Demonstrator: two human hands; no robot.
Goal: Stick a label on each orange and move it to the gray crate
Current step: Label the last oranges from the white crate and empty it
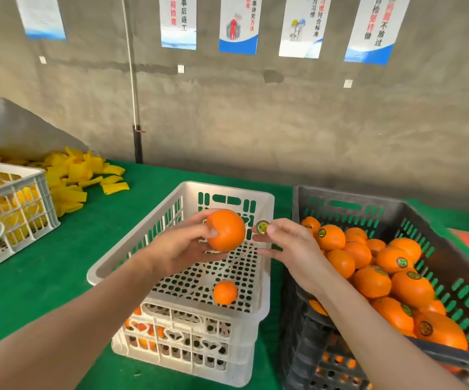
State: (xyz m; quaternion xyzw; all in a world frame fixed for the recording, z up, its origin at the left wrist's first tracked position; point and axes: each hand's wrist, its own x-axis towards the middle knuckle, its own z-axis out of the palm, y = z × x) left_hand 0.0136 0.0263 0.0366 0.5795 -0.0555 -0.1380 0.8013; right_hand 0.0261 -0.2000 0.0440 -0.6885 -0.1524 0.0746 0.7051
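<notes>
Orange (225,230) fruit is cupped in the left hand (184,249) above the white crate (132,249); firm, smooth, best held around its sides. Label (262,227), light and tacky, is pinched at its edge by the right hand (289,246). Gray crate (452,229) stands at 3 o'clock on the green worktop (58,277), concrete wall behind.

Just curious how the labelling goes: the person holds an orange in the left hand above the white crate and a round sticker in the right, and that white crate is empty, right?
Not quite: the head view shows the white perforated plastic crate has one small orange on its floor. The rest holds: the left hand grips a round orange above it, the right hand pinches a round gold-and-green sticker.
</notes>
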